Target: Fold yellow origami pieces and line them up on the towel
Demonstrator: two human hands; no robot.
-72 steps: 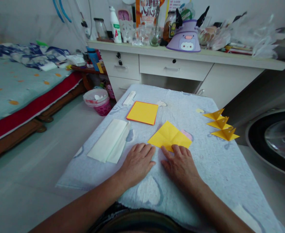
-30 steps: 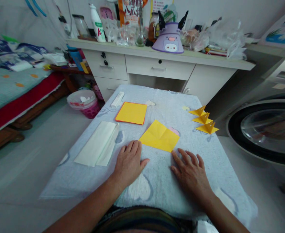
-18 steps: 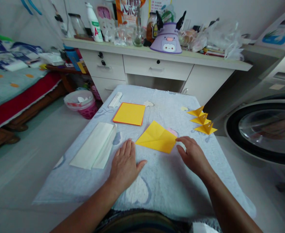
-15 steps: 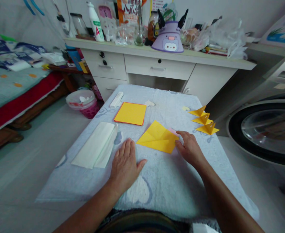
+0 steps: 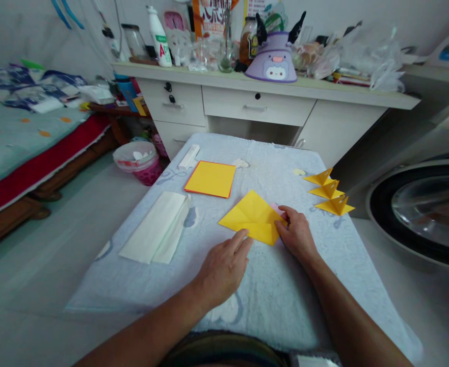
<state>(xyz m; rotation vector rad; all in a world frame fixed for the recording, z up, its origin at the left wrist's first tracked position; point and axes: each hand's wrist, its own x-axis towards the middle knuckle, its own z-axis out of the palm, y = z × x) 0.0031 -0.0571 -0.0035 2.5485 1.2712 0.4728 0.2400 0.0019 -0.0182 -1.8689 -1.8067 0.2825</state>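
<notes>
A creased yellow sheet of origami paper (image 5: pixel 253 211) lies on the cloth-covered table, one corner pointing away from me. My right hand (image 5: pixel 296 232) pinches its right corner between thumb and fingers. At the near edge of the sheet is my left hand (image 5: pixel 226 265), fingers stretched forward with the tips at the paper; its thumb is mostly hidden. Beyond the sheet, to the left, sits a stack of square yellow paper (image 5: pixel 211 178) with red showing at its edges. Several folded yellow paper pieces (image 5: pixel 335 205) stand in a row at the table's right side.
A folded white cloth or tissue (image 5: pixel 157 227) lies on the left of the table (image 5: pixel 281 300), with a small white box (image 5: pixel 189 157) behind it. A pink waste bin (image 5: pixel 148 171) stands on the floor at left. Behind is a white cabinet (image 5: pixel 182 107); a front-loading washer (image 5: pixel 419 204) is at right.
My left hand has moved from flat on the cloth rightward to the near edge of the yellow sheet. My right hand keeps hold of the right corner. The view has shifted slightly.
</notes>
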